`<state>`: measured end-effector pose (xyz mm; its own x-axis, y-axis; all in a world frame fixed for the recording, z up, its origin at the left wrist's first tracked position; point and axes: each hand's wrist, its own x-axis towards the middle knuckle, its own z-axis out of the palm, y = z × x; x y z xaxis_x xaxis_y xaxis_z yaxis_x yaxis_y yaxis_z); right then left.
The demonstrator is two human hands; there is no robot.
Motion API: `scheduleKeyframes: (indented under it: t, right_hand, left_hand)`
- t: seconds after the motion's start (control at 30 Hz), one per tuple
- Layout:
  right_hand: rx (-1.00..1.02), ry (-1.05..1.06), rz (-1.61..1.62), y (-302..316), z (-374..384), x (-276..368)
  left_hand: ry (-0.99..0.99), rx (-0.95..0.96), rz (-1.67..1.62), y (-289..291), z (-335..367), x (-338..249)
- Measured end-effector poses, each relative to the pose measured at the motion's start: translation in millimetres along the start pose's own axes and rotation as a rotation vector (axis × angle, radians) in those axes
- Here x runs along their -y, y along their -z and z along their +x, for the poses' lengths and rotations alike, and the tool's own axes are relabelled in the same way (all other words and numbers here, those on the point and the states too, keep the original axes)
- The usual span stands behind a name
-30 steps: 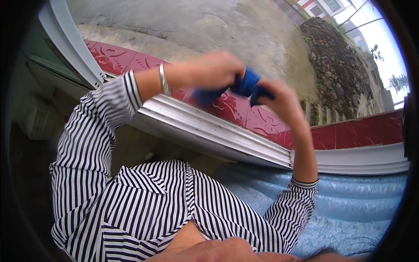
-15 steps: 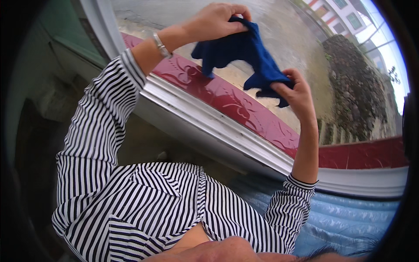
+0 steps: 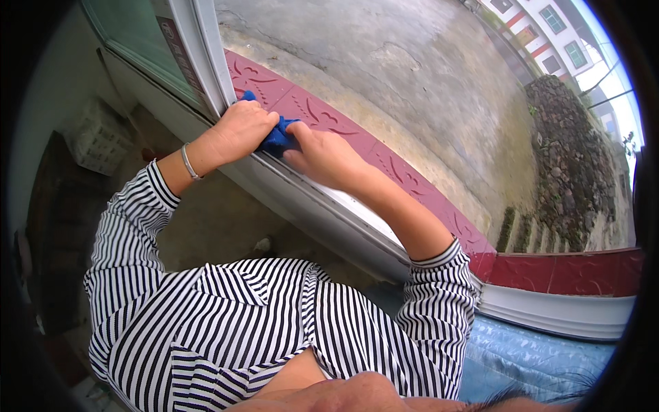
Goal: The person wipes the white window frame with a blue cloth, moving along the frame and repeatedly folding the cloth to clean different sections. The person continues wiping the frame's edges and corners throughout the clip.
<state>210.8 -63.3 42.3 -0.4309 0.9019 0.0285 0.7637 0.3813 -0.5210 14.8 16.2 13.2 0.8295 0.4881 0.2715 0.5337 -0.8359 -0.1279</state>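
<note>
A blue cloth (image 3: 277,139) is bunched up on the white window track (image 3: 360,213), close to the upright window frame (image 3: 204,58). My left hand (image 3: 240,132) presses down on its left part, fingers curled over it, and a bit of blue pokes out past the knuckles. On the cloth's right end my right hand (image 3: 325,155) has its thumb and fingers closed. Both hands are almost touching each other. Much of the cloth is hidden under them. A silver bracelet (image 3: 189,162) circles my left wrist.
Beyond the track runs a red tiled sill (image 3: 343,128) with raised patterns. Outside lie wet concrete ground (image 3: 384,55), a stone bank (image 3: 570,165) and a white building. A glass pane (image 3: 130,38) stands at left; pale blue fabric (image 3: 535,357) lies at lower right.
Both hands have come down and left from above the sill to the track. The cloth, spread between them before, is now bunched up against the track by the upright frame.
</note>
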Motion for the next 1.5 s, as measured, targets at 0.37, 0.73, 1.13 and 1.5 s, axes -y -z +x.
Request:
scheduleKeyframes:
  t: [0.37,0.73,1.13,1.5]
  right_hand:
    - [0.024,-0.268,0.013,48.1,-159.8,-50.0]
    - [-1.02,-0.382,-0.068,162.9,-255.2,-108.1]
    - [-0.188,-0.792,-0.668,86.3,-356.2,-122.8]
    - [-0.181,-0.874,-0.628,21.4,-321.0,-18.8]
  left_hand:
    - [-0.287,0.153,-0.54,3.2,71.6,-138.4]
    - [-0.137,-0.22,-1.267,49.4,227.3,-142.8]
    - [-0.644,0.077,-0.478,-46.8,151.9,-248.6]
    - [-0.651,0.05,-0.487,-8.0,74.4,-241.4]
